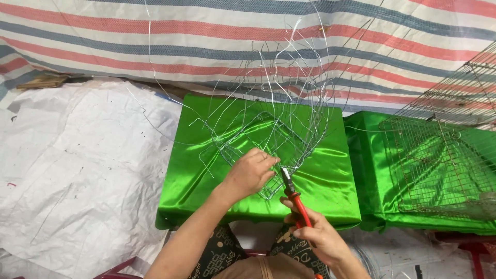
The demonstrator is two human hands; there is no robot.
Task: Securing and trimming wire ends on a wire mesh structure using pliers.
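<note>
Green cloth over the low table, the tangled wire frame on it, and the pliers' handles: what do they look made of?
Shiny green cloth: satin-like fabric, glossy with soft folds. Thin silvery wire frame: bare metal wire, probably steel, bright and glinting. Red-handled pliers in the right hand: metal jaws, with handles that look plastic- or rubber-coated, smooth red.

A shiny green cloth (pixel 320 170) covers the tabletop in the middle. At three o'clock sits a second green cloth (pixel 372 170), and rusty wire mesh panels (pixel 444 165) lie stacked on it. More mesh (pixel 465 88) leans up at two o'clock. A big striped sheet (pixel 155 36) with red, blue and white bands hangs across twelve o'clock. A crinkled white sheet (pixel 77 170) spreads over the floor at nine o'clock. A small piece of wood (pixel 44 81) lies at ten o'clock.
</note>
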